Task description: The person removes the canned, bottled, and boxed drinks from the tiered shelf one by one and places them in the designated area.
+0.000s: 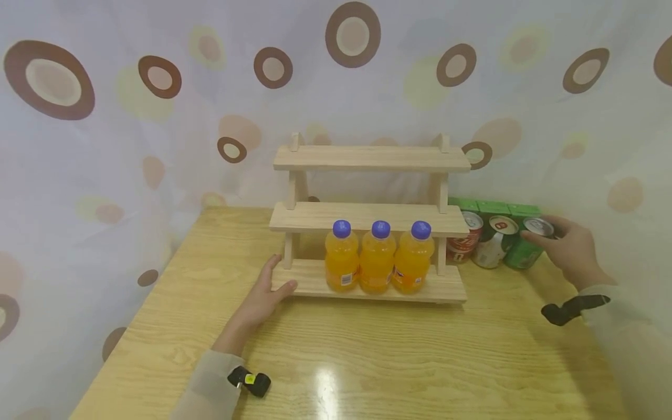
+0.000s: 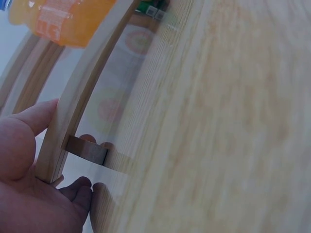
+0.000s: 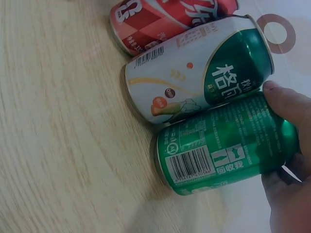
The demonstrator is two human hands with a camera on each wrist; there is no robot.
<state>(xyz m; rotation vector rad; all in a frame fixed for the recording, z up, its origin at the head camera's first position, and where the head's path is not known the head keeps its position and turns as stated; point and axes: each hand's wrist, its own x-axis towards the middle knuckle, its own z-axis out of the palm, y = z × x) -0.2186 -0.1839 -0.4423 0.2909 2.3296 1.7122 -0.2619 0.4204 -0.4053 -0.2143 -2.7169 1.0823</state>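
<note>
A three-tier wooden shelf (image 1: pixel 310 217) stands on the table, with three bottles of orange drink (image 1: pixel 376 262) with purple-blue caps in a row on its lowest board. My left hand (image 1: pixel 261 298) grips the left end of that board; in the left wrist view the thumb (image 2: pixel 41 115) lies against the upper side and the fingers reach underneath. Right of the shelf, my right hand (image 1: pixel 574 251) holds a green soda can (image 3: pixel 218 145) around its top end. A white and green can (image 3: pixel 189 73) is beside it, then a red can (image 3: pixel 165 24).
Several green cartons (image 1: pixel 493 207) stand behind the cans along the back of the table (image 1: pixel 336 350). A patterned curtain (image 1: pixel 131 175) hangs behind and along the left side. Dark camera straps (image 1: pixel 574 308) sit at both wrists.
</note>
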